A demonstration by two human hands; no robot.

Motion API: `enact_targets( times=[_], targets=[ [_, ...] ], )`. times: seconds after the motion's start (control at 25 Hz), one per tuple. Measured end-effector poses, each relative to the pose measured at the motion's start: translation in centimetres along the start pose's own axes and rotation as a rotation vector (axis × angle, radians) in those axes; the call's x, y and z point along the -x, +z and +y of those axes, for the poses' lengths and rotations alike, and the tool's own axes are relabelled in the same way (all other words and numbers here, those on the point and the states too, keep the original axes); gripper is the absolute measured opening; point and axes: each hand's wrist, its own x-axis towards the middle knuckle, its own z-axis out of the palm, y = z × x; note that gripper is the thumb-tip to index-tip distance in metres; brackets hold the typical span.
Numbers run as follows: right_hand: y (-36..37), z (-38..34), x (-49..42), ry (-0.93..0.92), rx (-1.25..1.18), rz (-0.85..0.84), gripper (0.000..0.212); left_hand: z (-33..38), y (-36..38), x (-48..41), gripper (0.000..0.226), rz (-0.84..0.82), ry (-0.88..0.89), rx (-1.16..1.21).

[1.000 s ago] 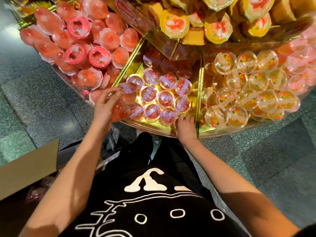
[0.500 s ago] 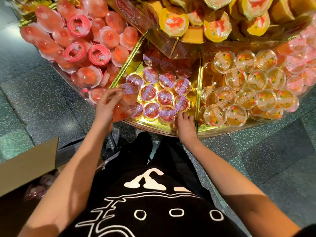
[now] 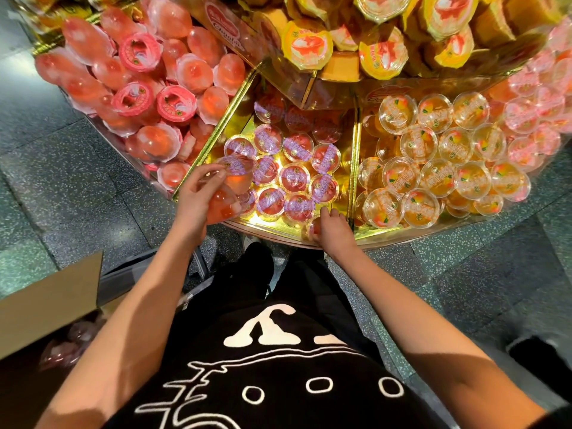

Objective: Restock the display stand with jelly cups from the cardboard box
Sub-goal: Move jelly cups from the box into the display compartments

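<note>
The display stand curves in front of me with gold dividers. Its middle compartment holds several red jelly cups with purple-printed lids. My left hand holds two red jelly cups stacked against its palm at the compartment's left front corner. My right hand curls around one red jelly cup at the front rim, near the right divider. The cardboard box is at the lower left, with pale cups dimly visible inside.
Large pink jelly cups fill the left compartment, clear orange-fruit cups the right one. Yellow-lidded cups pile on the upper tier. Dark speckled floor tiles surround the stand. A metal cart frame stands by my left leg.
My right hand has shifted slightly along the front rim and now curls around a cup there. My left hand stays at the left corner with its cups.
</note>
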Motion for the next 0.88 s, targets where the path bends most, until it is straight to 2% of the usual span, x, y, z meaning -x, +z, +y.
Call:
enact_targets(
  times=[0.12, 0.24, 0.32, 0.44, 0.6, 0.88],
  targets=[
    [0.2, -0.3, 0.1, 0.020, 0.012, 0.015, 0.055, 0.0, 0.0, 0.0, 0.013, -0.005, 0.000, 0.002],
    [0.2, -0.2, 0.6, 0.015, 0.056, 0.030, 0.067, -0.1, -0.2, -0.2, 0.012, -0.013, -0.010, 0.002],
    [0.4, -0.3, 0.8, -0.034, 0.107, 0.105, 0.071, -0.2, -0.4, -0.2, 0.011, -0.026, -0.010, -0.014],
    [0.5, -0.4, 0.1, -0.172, 0.094, 0.192, 0.067, -0.3, -0.6, -0.2, 0.012, -0.017, -0.014, -0.025],
    [0.3, -1.3, -1.6, -0.278, 0.132, 0.172, 0.068, 0.0, 0.0, 0.2, 0.012, 0.017, -0.019, -0.015],
    [1.0, -2.9, -2.1, -0.259, 0.168, 0.205, 0.060, -0.4, -0.8, 0.1, 0.014, 0.010, -0.038, -0.074]
  ],
)
